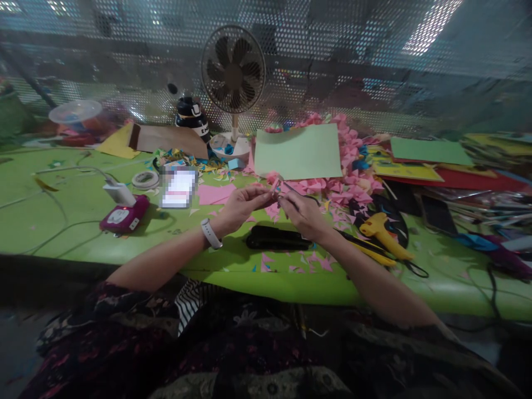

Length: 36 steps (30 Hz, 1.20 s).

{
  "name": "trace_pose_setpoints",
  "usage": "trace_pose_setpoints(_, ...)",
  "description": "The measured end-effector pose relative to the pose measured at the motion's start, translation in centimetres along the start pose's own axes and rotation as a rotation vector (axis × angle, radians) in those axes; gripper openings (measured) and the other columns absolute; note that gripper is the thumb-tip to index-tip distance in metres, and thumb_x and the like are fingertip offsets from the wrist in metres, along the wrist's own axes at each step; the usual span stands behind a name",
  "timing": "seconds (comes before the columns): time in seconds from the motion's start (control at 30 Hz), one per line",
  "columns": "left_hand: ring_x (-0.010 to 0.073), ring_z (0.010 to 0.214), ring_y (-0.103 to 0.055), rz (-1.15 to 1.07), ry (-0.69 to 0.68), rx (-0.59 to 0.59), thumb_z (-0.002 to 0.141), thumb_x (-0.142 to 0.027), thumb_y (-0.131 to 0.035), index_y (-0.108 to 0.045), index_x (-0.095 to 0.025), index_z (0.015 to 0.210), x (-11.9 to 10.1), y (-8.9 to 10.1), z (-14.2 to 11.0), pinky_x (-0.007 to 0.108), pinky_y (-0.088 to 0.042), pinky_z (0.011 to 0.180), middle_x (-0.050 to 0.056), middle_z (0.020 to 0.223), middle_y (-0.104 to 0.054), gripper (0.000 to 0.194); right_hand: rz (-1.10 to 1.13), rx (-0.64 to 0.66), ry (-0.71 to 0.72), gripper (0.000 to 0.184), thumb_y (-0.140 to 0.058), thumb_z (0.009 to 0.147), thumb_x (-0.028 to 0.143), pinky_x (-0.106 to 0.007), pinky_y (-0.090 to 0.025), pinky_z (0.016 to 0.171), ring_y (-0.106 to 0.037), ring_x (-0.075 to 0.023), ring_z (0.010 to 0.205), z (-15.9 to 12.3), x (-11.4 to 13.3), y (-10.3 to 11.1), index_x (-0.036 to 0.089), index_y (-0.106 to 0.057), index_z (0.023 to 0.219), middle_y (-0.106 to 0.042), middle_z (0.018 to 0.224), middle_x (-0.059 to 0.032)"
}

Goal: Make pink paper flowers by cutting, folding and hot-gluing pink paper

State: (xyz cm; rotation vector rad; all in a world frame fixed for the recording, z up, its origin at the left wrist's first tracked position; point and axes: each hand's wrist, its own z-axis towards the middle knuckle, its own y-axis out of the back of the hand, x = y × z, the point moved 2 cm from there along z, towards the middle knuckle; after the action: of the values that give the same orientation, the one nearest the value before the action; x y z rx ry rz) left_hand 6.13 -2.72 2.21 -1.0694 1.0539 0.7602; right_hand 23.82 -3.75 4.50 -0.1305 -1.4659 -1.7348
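Note:
My left hand (245, 204), with a white band on the wrist, pinches a small piece of pink paper (275, 185) between thumb and fingertips. My right hand (305, 213) meets it there, closed around dark scissors (312, 199) that are partly hidden by the fingers. Both hands are just above the green table. Below them lies a black stapler (276, 238), with pink paper scraps (320, 261) around it. Flat pink paper (216, 194) rests beside my left hand. Behind my right hand is a heap of folded pink paper pieces (353, 185).
A pale green sheet (297, 152) lies on the pink heap, before a small fan (233, 72). On the left are a lit phone (178, 188), a tape roll (145, 179) and a purple power socket (124, 215) with cables. A yellow glue gun (384, 233) lies right.

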Motion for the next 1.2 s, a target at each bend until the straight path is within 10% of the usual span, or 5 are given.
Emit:
trace_pose_setpoints(0.57, 0.0195, 0.096, -0.072, 0.080, 0.107, 0.084, 0.076, -0.040, -0.079, -0.075, -0.016, 0.093, 0.8, 0.2, -0.4, 0.036, -0.057, 0.086, 0.008, 0.100, -0.077, 0.029, 0.286, 0.010, -0.095, 0.053, -0.042, 0.091, 0.069, -0.026, -0.041, 0.057, -0.049, -0.0138, 0.057, 0.4, -0.5, -0.9, 0.021, -0.066, 0.092, -0.055, 0.066, 0.0010)
trace_pose_setpoints(1.2, 0.0212, 0.098, -0.071, 0.054, 0.180, 0.087, 0.077, -0.037, -0.079, -0.074, -0.014, 0.092, 1.3, -0.2, -0.7, 0.039, -0.056, 0.088, 0.009, 0.096, -0.076, 0.027, 0.149, -0.187, -0.002, 0.041, -0.046, 0.091, 0.047, -0.024, -0.035, 0.055, -0.044, -0.0120, 0.054, 0.6, -1.1, -1.5, 0.018, -0.054, 0.064, -0.048, 0.058, 0.0003)
